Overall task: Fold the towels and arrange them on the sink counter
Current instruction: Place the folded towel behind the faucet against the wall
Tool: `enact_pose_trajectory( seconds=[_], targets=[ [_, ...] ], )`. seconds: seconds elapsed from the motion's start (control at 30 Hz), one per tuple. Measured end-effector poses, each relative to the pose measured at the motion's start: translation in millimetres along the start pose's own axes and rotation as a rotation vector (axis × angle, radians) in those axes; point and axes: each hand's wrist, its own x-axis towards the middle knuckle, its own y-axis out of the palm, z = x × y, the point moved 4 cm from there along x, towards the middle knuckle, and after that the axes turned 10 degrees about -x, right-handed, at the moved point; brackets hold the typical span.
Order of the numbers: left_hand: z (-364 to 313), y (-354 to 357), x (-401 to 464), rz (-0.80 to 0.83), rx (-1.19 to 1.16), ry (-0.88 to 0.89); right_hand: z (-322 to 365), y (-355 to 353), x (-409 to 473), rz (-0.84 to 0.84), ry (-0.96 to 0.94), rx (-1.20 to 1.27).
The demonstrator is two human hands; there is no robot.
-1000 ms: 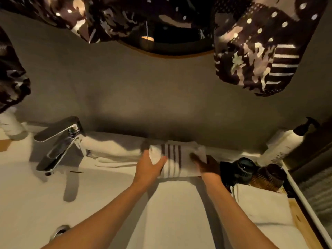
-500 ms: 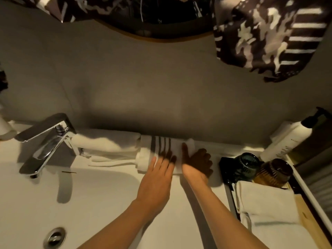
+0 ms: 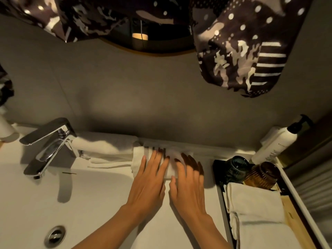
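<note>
A small folded white towel with dark stripes [image 3: 139, 159] lies on the white sink counter [image 3: 203, 187] against the back wall. My left hand [image 3: 149, 182] and my right hand [image 3: 188, 186] rest flat on it side by side, fingers spread, gripping nothing. They hide most of the towel. To its left a larger folded white towel [image 3: 106, 150] lies beside the tap. At the right, more folded white towels [image 3: 255, 209] lie in a tray.
A chrome tap [image 3: 48, 146] stands at the left over the basin, whose drain [image 3: 54, 235] shows at the bottom left. Two upturned glasses, one teal [image 3: 233, 168] and one amber [image 3: 262, 175], stand in the tray. A white pump bottle [image 3: 276, 142] leans at the back right.
Both hands went from holding the striped towel's ends to lying flat on top of it, close together. The towel has been pushed back against the wall.
</note>
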Motion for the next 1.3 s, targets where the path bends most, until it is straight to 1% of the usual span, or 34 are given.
enact_pose_trajectory(
  seconds=[0.07, 0.13, 0.2, 0.27, 0.33, 0.37, 0.43, 0.47, 0.53, 0.6, 0.63, 0.67, 0.7, 0.73, 0.8, 0.83, 0.87, 0.9, 0.97, 1.03, 1.07, 1.1, 1.13, 1.17, 1.23, 1.27, 1.3],
  targets=[
    [0, -1, -7, 0.004, -0.024, 0.016, 1, -6, -1, -0.017, 0.006, -0.005],
    [-2, -2, -18, -0.013, -0.034, 0.038, 1, -10, -5, 0.009, 0.029, 0.008],
    [-2, -14, -21, -0.062, -0.003, 0.055, -1, -15, -8, 0.065, 0.068, -0.030],
    [3, -29, -7, -0.058, 0.069, 0.038, -7, -20, -1, 0.144, 0.054, -0.079],
    [7, -44, 16, 0.011, 0.210, -0.003, -12, -20, 16, 0.326, 0.025, 0.014],
    [8, -44, 25, 0.088, 0.263, -0.016, -15, -19, 23, 0.394, -0.008, 0.029],
    [11, -37, 33, 0.231, 0.259, -0.001, -12, -19, 32, 0.431, -0.138, -0.053],
    [10, -33, 30, 0.267, 0.240, 0.050, -11, -20, 29, 0.433, -0.200, -0.089],
    [6, -27, 15, 0.313, 0.227, 0.165, -10, -19, 9, 0.457, -0.284, -0.110],
    [3, -20, -5, 0.351, 0.183, 0.215, -14, -17, -11, 0.497, -0.324, -0.128],
    [1, -17, -15, 0.369, 0.163, 0.242, -17, -19, -19, 0.544, -0.326, -0.089],
    [1, -12, -25, 0.374, 0.164, 0.271, -21, -22, -21, 0.610, -0.253, 0.017],
    [2, -10, -33, 0.379, 0.177, 0.279, -26, -27, -17, 0.650, -0.108, 0.171],
    [4, -8, -39, 0.364, 0.191, 0.286, -33, -29, -10, 0.627, 0.079, 0.262],
    [6, -5, -47, 0.342, 0.235, 0.297, -52, -23, 9, 0.489, 0.368, 0.294],
    [7, -5, -50, 0.338, 0.250, 0.300, -59, -8, 16, 0.505, 0.467, 0.309],
    [7, -5, -53, 0.341, 0.261, 0.305, -59, 5, 20, 0.571, 0.563, 0.379],
    [5, -5, -54, 0.350, 0.261, 0.318, -56, 18, 24, 0.627, 0.640, 0.521],
    [5, -4, -54, 0.350, 0.264, 0.360, -49, 35, 34, 0.687, 0.726, 0.757],
    [5, -5, -47, 0.320, 0.267, 0.381, -44, 33, 47, 0.720, 0.713, 0.835],
    [5, -5, -41, 0.306, 0.265, 0.380, -44, 27, 56, 0.698, 0.650, 0.822],
    [5, -4, -35, 0.285, 0.264, 0.369, -44, 20, 68, 0.631, 0.580, 0.811],
    [4, -3, -28, 0.280, 0.257, 0.329, -44, 6, 78, 0.526, 0.503, 0.796],
    [2, -3, -22, 0.281, 0.246, 0.274, -41, -5, 83, 0.431, 0.444, 0.806],
    [1, 0, -15, 0.281, 0.188, 0.148, -42, -17, 82, 0.319, 0.326, 0.790],
    [1, 1, -15, 0.312, 0.136, 0.087, -47, -10, 74, 0.364, 0.259, 0.684],
    [2, 1, -15, 0.355, 0.049, 0.023, -50, -3, 59, 0.481, 0.188, 0.549]
  ],
)
